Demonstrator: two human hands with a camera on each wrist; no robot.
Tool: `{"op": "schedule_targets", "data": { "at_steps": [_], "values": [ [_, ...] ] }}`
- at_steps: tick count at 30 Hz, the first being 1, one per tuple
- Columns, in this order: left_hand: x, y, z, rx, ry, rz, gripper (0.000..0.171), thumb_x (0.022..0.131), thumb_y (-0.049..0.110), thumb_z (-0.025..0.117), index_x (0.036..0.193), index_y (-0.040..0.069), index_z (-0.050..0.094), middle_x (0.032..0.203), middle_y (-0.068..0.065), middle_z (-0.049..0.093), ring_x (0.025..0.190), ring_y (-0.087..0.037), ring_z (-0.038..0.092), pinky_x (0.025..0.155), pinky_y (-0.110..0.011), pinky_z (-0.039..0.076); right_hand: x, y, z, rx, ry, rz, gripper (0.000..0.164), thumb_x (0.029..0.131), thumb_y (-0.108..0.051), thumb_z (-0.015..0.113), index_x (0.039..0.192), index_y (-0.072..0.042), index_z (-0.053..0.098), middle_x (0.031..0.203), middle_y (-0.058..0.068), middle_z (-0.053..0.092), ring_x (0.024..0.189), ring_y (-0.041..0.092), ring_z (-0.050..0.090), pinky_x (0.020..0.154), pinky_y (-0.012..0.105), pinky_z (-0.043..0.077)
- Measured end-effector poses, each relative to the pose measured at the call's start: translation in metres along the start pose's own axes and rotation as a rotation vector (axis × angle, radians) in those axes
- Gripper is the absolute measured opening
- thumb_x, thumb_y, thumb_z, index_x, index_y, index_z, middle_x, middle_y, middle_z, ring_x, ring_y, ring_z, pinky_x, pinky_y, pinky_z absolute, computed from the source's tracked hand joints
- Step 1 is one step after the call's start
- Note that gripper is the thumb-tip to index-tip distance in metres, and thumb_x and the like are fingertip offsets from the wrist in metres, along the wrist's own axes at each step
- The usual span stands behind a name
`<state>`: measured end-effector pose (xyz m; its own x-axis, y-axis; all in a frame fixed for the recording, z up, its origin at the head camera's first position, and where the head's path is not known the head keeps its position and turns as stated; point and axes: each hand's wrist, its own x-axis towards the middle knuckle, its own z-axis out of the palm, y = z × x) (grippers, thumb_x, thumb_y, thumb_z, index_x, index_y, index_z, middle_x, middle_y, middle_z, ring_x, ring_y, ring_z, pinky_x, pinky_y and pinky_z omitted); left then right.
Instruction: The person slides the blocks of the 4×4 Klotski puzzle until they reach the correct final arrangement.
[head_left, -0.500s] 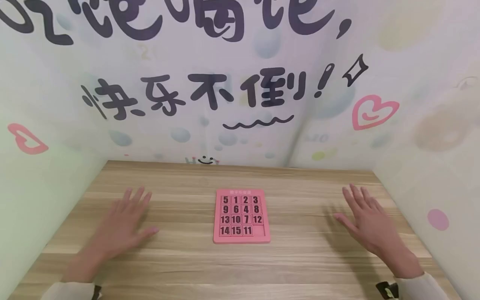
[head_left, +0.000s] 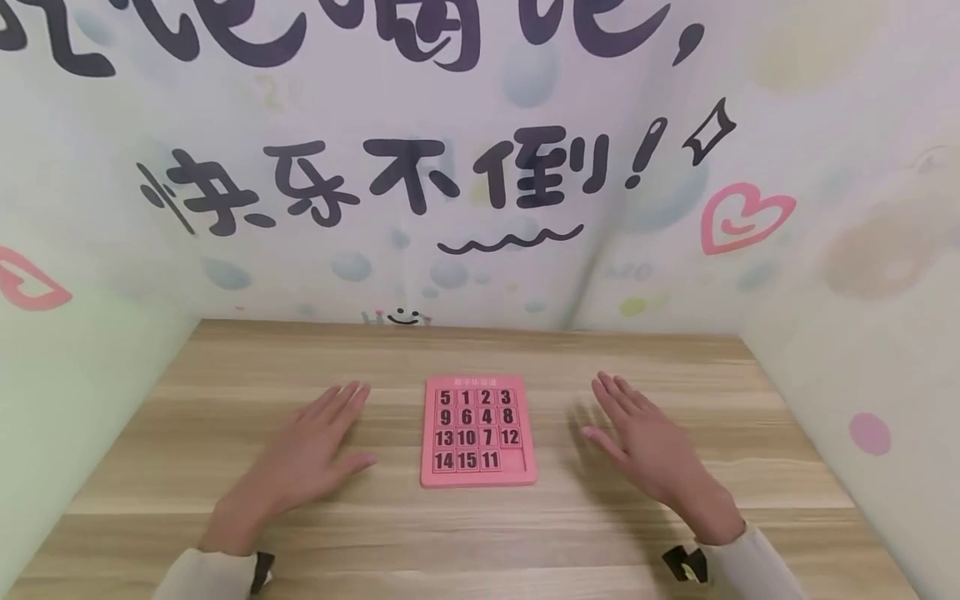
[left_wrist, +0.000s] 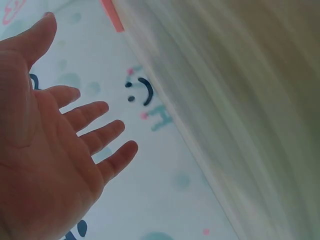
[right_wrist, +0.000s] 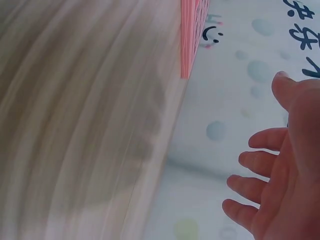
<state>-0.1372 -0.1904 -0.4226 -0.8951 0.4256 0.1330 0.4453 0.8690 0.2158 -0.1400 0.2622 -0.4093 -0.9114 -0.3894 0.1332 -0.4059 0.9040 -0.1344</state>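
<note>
A pink number sliding puzzle [head_left: 478, 478] lies flat on the wooden table, its numbered tiles in a square grid with one gap at the lower right corner. Its top row reads 5, 1, 2, 3. To its left, my left hand [head_left: 303, 454] is held over the table, fingers stretched out and thumb apart. My right hand [head_left: 648, 446] is on the other side in a similar pose, casting a shadow on the wood. Neither hand touches the puzzle. Both wrist views show bare palms, the left hand [left_wrist: 55, 145] and the right hand [right_wrist: 295, 160], holding nothing.
The wooden table [head_left: 480, 542] meets a white back wall [head_left: 315, 275] printed with large black characters, bubbles and hearts. Pale side walls enclose the table on the left and right. Light sleeves with dark bands at the cuffs cover both forearms.
Both hands have moved inward, closer to the puzzle, the left one to the right and the right one to the left. The puzzle's tiles stand in the same order.
</note>
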Motion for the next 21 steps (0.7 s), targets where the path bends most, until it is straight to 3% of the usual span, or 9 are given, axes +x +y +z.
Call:
{"op": "schedule_targets", "data": {
  "at_steps": [8, 13, 21],
  "values": [
    [0.018, 0.019, 0.004, -0.069, -0.083, -0.006, 0.084, 0.095, 0.051, 0.059, 0.158, 0.007, 0.024, 0.163, -0.015, 0.023, 0.148, -0.042, 0.023, 0.114, -0.065, 0.027, 0.013, -0.020, 0.012, 0.015, -0.018, -0.039, 0.073, 0.101, -0.050, 0.048, 0.154, -0.002, 0.033, 0.161, 0.014, 0.029, 0.149, 0.036, 0.025, 0.119, 0.051, 0.026],
    [0.029, 0.031, 0.004, -0.110, -0.165, -0.019, 0.087, 0.094, 0.053, 0.058, 0.159, 0.009, 0.020, 0.166, -0.011, 0.013, 0.151, -0.040, 0.015, 0.116, -0.063, 0.023, 0.020, -0.034, 0.018, 0.024, -0.024, -0.106, 0.070, 0.101, -0.049, 0.049, 0.152, -0.002, 0.036, 0.158, 0.014, 0.034, 0.147, 0.037, 0.029, 0.118, 0.051, 0.029],
    [0.046, 0.047, 0.010, -0.201, -0.260, -0.036, 0.092, 0.091, 0.053, 0.063, 0.159, 0.008, 0.019, 0.167, -0.011, 0.009, 0.152, -0.039, 0.006, 0.118, -0.064, 0.018, 0.029, -0.053, 0.029, 0.079, -0.054, -0.197, 0.064, 0.101, -0.046, 0.051, 0.149, -0.005, 0.043, 0.155, 0.011, 0.040, 0.144, 0.037, 0.035, 0.117, 0.051, 0.032]
  ]
}}
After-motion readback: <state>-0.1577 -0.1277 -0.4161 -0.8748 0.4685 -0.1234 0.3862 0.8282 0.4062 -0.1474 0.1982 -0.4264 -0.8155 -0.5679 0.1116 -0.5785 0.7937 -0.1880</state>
